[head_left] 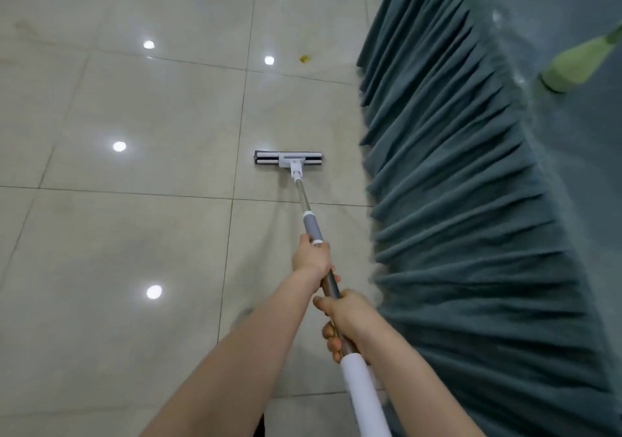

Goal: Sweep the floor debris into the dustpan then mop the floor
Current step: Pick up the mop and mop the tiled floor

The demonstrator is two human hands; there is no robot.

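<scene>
A flat mop with a white and grey head [288,159] lies on the pale tiled floor [134,234], its metal pole [304,197] slanting back toward me. My left hand [311,256] grips the pole just below the grey sleeve. Lower down, my right hand [343,318] grips the pole above its white end [361,389]. A small yellow scrap of debris [304,59] sits on the floor beyond the mop head, near the cloth's edge.
A table covered with a pleated teal skirt [454,200] runs along the right side, close to the mop. On the tabletop lies a pale green object [579,62]. Ceiling lights reflect off the glossy tiles at left.
</scene>
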